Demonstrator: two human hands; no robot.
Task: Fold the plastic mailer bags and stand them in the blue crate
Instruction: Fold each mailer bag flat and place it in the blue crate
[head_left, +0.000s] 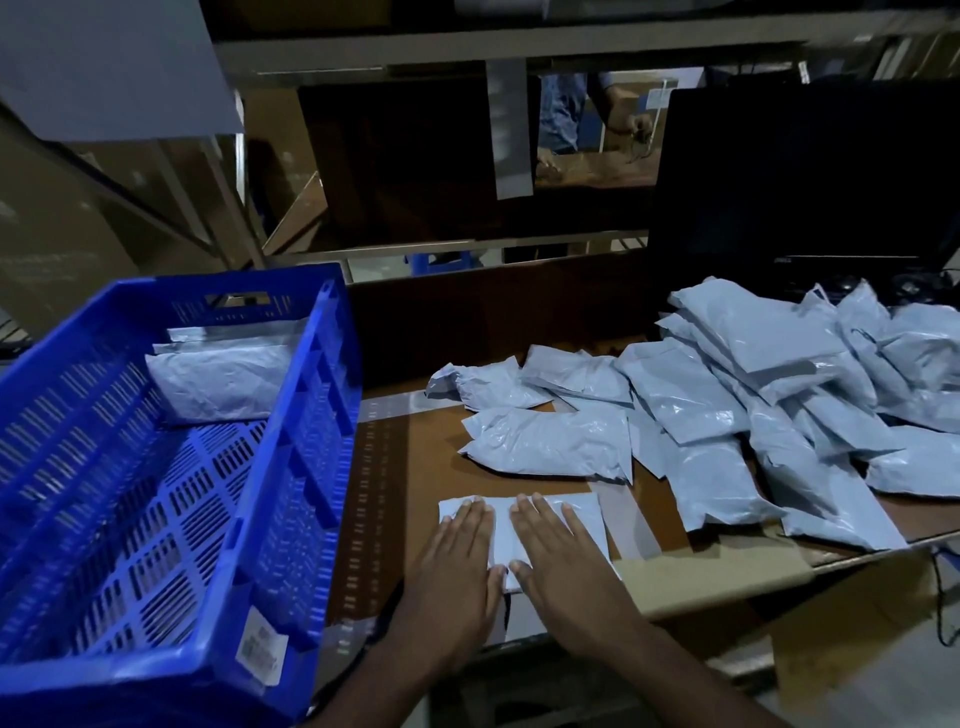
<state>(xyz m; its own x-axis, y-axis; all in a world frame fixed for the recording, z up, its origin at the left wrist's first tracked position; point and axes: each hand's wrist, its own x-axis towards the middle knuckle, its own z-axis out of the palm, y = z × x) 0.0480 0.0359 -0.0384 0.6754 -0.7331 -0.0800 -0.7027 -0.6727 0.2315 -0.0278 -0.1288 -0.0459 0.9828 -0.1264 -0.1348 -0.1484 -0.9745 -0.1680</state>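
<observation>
Both hands are lying flat, fingers straight and gripping nothing: the left hand and right hand are pressing side by side on one folded mailer bag on the table. To do this well, I judge they should be smoothing air outward and creasing the fold firmly, so it stands. Left of the hands, the blue crate is holding a few bags upright at its far end. Beyond and right, the unfolded pile is waiting. The crate's sticker is too blurred to read.
</observation>
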